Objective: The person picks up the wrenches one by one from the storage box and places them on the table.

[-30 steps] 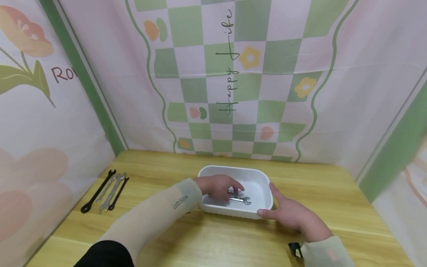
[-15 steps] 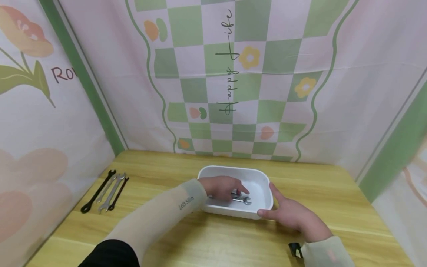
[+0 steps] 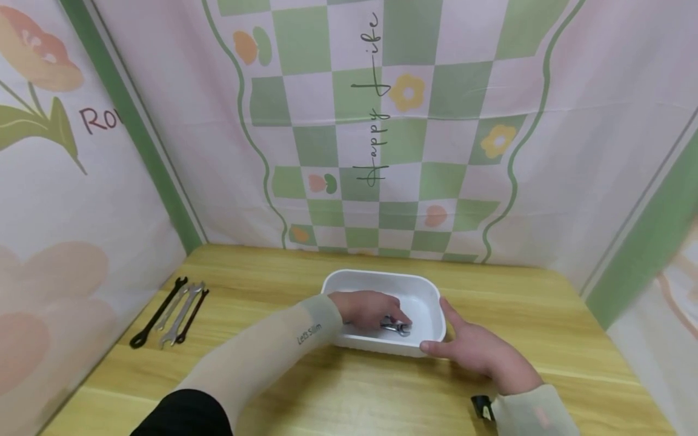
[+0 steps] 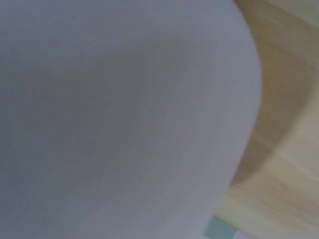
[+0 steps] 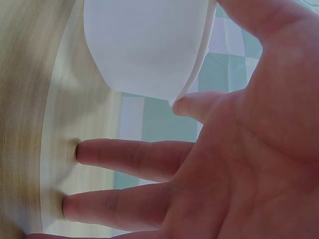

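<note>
Right now the person's left hand (image 3: 366, 307) reaches down inside a shallow white plastic rectangular tray (image 3: 422, 292), its fingers curled over a small silver open-ended wrench (image 3: 400, 327) that lies on the tray floor. Only the far jaw end of the wrench shows past the fingertips; the fingers appear to pinch it, though the grip itself is hidden under the hand. The left forearm wears a pale beige sleeve (image 3: 262, 357) with small dark lettering near the wrist.

Just to the right of that hand, the right hand (image 3: 475, 350) rests on the light wooden surface (image 3: 545, 315) against the tray's near right corner, spread flat, the thumb along the tray's right wall and a finger touching its front wall. From the right wrist view the fingers (image 5: 134, 158) lie straight, their tips on the surface, with the tray's white rounded corner (image 5: 149, 50) just above the thumb. The left wrist view is filled by blurred white tray wall (image 4: 124, 119) with a strip of surface beside it.

Well away to the left of the left hand, near the cloth wall, a row of slim wrenches (image 3: 169, 310), some black and some silver, lies side by side on the surface. A pink and green checked backdrop (image 3: 382, 121) with flowers hangs behind.
</note>
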A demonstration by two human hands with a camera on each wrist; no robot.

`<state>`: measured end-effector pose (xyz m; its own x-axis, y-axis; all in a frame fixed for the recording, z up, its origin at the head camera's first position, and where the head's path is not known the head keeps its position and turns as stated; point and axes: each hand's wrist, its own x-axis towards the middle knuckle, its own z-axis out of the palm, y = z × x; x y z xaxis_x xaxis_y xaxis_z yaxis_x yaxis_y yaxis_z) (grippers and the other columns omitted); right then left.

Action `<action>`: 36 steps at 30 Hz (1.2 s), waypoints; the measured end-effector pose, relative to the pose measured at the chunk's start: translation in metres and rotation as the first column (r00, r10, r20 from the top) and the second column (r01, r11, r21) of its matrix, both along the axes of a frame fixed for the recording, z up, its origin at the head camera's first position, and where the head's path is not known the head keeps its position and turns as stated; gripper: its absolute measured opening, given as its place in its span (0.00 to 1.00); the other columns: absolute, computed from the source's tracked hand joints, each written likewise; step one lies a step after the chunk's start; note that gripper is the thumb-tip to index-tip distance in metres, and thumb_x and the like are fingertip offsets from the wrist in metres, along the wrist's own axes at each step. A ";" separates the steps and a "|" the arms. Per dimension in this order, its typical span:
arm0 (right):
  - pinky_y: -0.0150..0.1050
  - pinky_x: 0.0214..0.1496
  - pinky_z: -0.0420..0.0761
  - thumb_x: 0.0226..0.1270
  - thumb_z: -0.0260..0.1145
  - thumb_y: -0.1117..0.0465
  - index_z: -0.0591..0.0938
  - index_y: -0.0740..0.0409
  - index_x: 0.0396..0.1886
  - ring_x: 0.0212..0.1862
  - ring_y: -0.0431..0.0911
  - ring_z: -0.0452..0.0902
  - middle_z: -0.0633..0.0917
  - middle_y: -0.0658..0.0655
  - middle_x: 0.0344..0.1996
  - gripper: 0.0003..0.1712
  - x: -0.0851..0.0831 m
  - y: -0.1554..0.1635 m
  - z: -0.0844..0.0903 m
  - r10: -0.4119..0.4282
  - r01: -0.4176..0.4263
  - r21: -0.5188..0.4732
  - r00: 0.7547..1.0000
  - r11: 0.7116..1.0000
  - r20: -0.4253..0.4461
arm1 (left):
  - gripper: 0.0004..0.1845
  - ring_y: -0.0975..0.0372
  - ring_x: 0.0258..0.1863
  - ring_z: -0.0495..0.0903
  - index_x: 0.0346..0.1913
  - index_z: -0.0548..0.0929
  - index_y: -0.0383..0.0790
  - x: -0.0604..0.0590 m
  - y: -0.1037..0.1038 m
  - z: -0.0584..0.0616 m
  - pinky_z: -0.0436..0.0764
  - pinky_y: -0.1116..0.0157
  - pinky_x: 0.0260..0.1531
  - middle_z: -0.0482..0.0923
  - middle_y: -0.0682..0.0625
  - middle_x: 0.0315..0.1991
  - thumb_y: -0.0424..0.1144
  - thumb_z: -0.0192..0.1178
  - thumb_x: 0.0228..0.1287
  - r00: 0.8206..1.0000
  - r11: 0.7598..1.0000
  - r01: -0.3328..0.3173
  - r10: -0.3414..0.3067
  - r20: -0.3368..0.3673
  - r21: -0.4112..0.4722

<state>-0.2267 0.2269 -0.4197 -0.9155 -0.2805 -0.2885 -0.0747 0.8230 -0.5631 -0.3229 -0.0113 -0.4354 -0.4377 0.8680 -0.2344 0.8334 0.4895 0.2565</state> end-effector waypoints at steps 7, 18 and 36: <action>0.67 0.57 0.70 0.59 0.67 0.31 0.38 0.61 0.80 0.59 0.71 0.72 0.71 0.81 0.61 0.68 0.001 -0.001 0.001 0.003 -0.003 -0.008 1.000 1.000 -0.003 | 0.33 0.67 0.37 0.72 0.68 0.76 0.63 0.002 0.005 0.001 0.70 0.75 0.42 0.74 0.60 0.39 0.25 0.59 0.67 0.999 0.995 -0.045 0.044 -0.019 -0.085; 0.66 0.57 0.71 0.59 0.67 0.31 0.37 0.60 0.80 0.58 0.68 0.73 0.72 0.80 0.60 0.69 0.000 0.000 0.000 0.002 -0.002 -0.002 1.000 1.000 0.005 | 0.35 0.65 0.37 0.75 0.69 0.71 0.73 0.006 0.010 -0.002 0.74 0.68 0.43 0.77 0.60 0.34 0.29 0.56 0.71 0.971 0.966 -0.231 0.237 0.041 -0.117; 0.66 0.57 0.71 0.59 0.67 0.31 0.38 0.62 0.80 0.58 0.69 0.74 0.72 0.81 0.60 0.69 0.001 -0.001 0.001 0.000 0.000 -0.014 1.000 1.000 0.006 | 0.40 0.69 0.43 0.73 0.70 0.73 0.68 -0.001 0.007 -0.005 0.71 0.73 0.47 0.75 0.64 0.53 0.26 0.62 0.59 0.995 0.994 -0.098 0.098 0.001 -0.051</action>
